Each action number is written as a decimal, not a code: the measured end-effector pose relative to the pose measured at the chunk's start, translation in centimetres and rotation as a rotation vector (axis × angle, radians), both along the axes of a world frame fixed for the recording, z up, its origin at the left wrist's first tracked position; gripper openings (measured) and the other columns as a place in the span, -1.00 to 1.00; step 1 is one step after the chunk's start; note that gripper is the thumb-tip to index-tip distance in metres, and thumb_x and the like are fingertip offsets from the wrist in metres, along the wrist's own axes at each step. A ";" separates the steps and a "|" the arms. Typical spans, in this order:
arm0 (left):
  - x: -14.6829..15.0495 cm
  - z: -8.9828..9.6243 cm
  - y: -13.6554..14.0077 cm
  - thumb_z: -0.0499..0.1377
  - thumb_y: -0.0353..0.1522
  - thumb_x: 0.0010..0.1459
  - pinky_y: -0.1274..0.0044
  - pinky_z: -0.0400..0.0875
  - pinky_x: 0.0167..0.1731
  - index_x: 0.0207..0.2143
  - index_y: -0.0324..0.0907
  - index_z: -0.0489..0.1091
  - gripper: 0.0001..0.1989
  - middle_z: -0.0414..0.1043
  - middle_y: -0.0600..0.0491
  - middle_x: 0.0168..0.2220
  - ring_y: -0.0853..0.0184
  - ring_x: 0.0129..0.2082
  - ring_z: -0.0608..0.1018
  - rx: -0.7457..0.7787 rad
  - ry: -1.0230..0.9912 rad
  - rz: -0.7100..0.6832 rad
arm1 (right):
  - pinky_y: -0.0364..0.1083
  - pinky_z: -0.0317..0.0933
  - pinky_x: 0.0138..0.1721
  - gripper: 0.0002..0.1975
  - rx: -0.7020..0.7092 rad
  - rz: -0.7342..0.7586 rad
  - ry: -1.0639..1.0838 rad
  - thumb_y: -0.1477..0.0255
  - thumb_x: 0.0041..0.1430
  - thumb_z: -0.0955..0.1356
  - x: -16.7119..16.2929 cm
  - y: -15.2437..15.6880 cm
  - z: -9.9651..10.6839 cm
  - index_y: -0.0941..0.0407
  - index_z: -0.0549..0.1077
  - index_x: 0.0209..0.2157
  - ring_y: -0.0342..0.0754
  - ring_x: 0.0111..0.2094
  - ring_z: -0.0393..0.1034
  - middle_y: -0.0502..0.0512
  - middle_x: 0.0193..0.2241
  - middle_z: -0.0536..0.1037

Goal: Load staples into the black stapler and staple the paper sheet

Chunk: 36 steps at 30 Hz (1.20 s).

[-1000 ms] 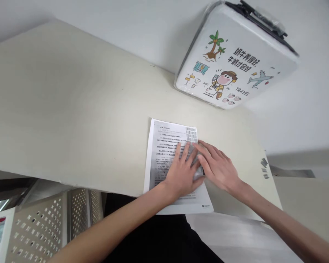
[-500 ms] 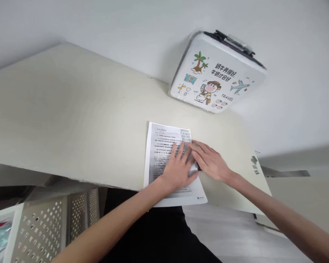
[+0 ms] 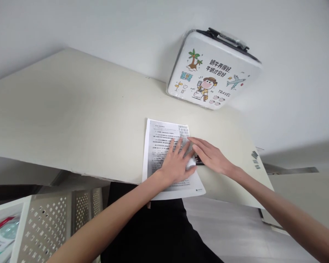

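Observation:
A printed sheet of paper (image 3: 161,146) lies on the table, its near edge reaching past the table's front edge. My left hand (image 3: 177,160) rests flat on the sheet with its fingers spread. At the right edge of the sheet is my right hand (image 3: 210,155), fingers stretched out and tips close to my left fingers. Beneath the right palm shows part of a small dark object (image 3: 199,160) with light marks. It is mostly covered, so its kind cannot be made out. The paper by it looks raised and bright.
A white cartoon-printed case (image 3: 214,73) with a black handle leans against the wall at the back of the pale table (image 3: 84,109). At lower left stands a perforated basket (image 3: 48,223) beside a bin holding a bottle (image 3: 5,233). Dark marks (image 3: 254,159) are on the table's right end.
The view has shifted slightly. My right hand has lifted or turned a little, and more of the dark object shows under it. My left hand stays spread on the paper.

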<state>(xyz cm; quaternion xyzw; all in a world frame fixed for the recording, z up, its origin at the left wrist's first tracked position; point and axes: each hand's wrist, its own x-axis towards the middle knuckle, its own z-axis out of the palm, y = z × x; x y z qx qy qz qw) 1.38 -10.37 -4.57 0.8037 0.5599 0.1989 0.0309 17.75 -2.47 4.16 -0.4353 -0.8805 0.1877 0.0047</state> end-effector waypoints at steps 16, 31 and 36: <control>-0.2 0.9 -0.1 -0.06 0.04 0.43 -0.07 -0.31 0.45 0.46 -0.29 0.14 -0.23 0.10 -0.21 0.48 -0.17 0.52 -0.04 -0.051 -0.001 -0.005 | 0.32 0.29 0.26 -0.44 0.348 0.097 -0.190 0.25 0.54 0.01 -1.4 -0.7 -2.4 -0.16 0.15 0.47 0.18 0.39 0.23 0.11 0.41 0.31; 0.0 0.1 0.0 -0.02 0.04 0.42 -0.08 -0.31 0.45 0.44 -0.34 0.18 -0.22 0.11 -0.25 0.47 -0.21 0.52 -0.06 -0.031 0.004 0.004 | 0.29 0.42 0.13 -0.41 0.351 0.105 -0.290 0.26 0.53 -0.01 -1.7 -0.6 -2.9 -0.03 0.19 0.46 0.21 0.38 0.22 0.19 0.42 0.28; 0.0 0.2 0.0 -0.04 0.06 0.42 -0.05 -0.36 0.45 0.45 -0.30 0.17 -0.21 0.11 -0.20 0.48 -0.19 0.53 -0.11 -0.052 0.013 0.001 | 0.27 0.38 0.18 -0.42 0.350 0.087 -0.270 0.24 0.54 -0.01 -1.7 -0.6 -3.0 -0.05 0.22 0.45 0.21 0.36 0.25 0.15 0.41 0.31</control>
